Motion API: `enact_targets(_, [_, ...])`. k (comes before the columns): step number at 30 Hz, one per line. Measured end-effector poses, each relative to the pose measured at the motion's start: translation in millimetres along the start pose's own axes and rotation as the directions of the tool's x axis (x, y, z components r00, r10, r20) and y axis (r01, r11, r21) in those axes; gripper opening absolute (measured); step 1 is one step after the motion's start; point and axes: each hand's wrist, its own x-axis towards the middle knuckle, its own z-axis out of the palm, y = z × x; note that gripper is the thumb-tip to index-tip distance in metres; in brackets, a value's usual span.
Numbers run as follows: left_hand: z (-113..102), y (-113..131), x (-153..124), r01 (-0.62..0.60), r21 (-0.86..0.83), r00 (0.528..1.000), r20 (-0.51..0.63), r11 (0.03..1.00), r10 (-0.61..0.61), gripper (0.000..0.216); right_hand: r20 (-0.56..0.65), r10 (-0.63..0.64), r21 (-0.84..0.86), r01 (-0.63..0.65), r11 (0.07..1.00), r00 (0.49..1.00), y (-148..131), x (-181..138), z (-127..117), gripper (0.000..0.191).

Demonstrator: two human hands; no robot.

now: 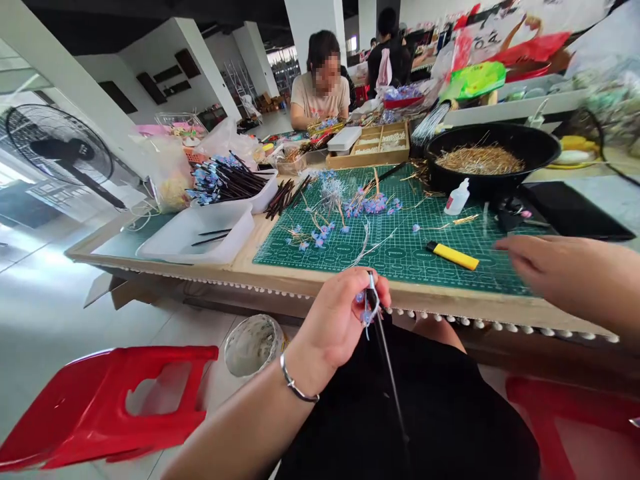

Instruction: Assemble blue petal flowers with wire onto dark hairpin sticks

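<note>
My left hand [333,317] is closed around the upper end of a slim dark stick [390,363] that looks like a hair stick. Small blue flowers and a pale thread or wire [373,303] are bunched at that end. The stick slants down over my dark clothing. My right hand [560,267] hovers above the right part of the green cutting mat [400,267]; motion blurs its fingers, so their grip is unclear. Nearest to it lie a yellow lighter [455,256] and a small white glue bottle [457,198]. Blue-purple flower sprigs [370,203] and silvery wires [333,193] rest on the mat.
Left stand a white tray [200,233] with two dark sticks and another holding flowered sticks [225,180]. A black bowl [493,150] of golden wire pieces sits right, beside a black tablet-like slab [575,210]. A person [320,87] sits opposite. Red stools [110,407] flank me.
</note>
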Motion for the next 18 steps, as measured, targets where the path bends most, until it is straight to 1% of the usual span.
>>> enact_targets(1, [0,2,3,0.013,0.001,1.000,0.023,1.000,-0.013,0.020,0.025,-0.014,-0.039,0.015,0.999,1.000,5,15,0,0.024])
enact_targets(3, [-3,8,9,0.035,0.010,0.997,0.062,0.999,-0.035,0.021,0.052,-0.057,-0.088,0.061,0.994,0.997,7,37,1,0.036])
enact_targets(5, [-6,14,15,0.055,0.019,0.995,0.084,0.998,-0.056,0.020,0.045,-0.077,-0.112,0.081,0.990,0.996,4,47,1,0.038])
enact_targets(7, [-10,18,20,0.081,0.023,0.992,0.095,0.996,-0.083,0.019,-0.007,-0.059,-0.124,0.058,0.991,0.998,0,51,-3,0.034])
enact_targets(10, [-12,18,26,0.146,0.016,0.981,0.130,0.989,-0.147,0.017,-0.138,-0.008,-0.082,-0.003,0.997,0.990,-10,48,-16,0.040])
enact_targets(12, [-9,14,29,0.204,0.001,0.966,0.164,0.979,-0.201,0.016,-0.205,-0.007,0.020,0.011,1.000,0.979,-22,41,-25,0.040])
enact_targets(13, [-6,10,30,0.234,-0.011,0.956,0.183,0.972,-0.228,0.016,-0.215,-0.027,0.079,0.045,0.996,0.976,-29,36,-28,0.039])
enact_targets(14, [-4,6,32,0.267,-0.025,0.945,0.205,0.963,-0.256,0.017,-0.201,-0.060,0.166,0.094,0.982,0.978,-38,29,-30,0.038])
enact_targets(15, [0,2,33,0.301,-0.038,0.931,0.230,0.953,-0.284,0.017,-0.171,-0.094,0.286,0.141,0.948,0.981,-48,23,-31,0.037])
enact_targets(16, [3,-2,35,0.334,-0.051,0.915,0.257,0.941,-0.311,0.018,-0.118,-0.128,0.425,0.167,0.890,0.985,-58,16,-32,0.035])
enact_targets(17, [6,-6,37,0.366,-0.063,0.899,0.282,0.929,-0.335,0.018,-0.052,-0.159,0.569,0.160,0.807,0.986,-67,10,-31,0.035])
enact_targets(18, [9,-9,38,0.393,-0.069,0.884,0.304,0.917,-0.356,0.018,0.024,-0.182,0.702,0.113,0.703,0.983,-76,5,-30,0.034])
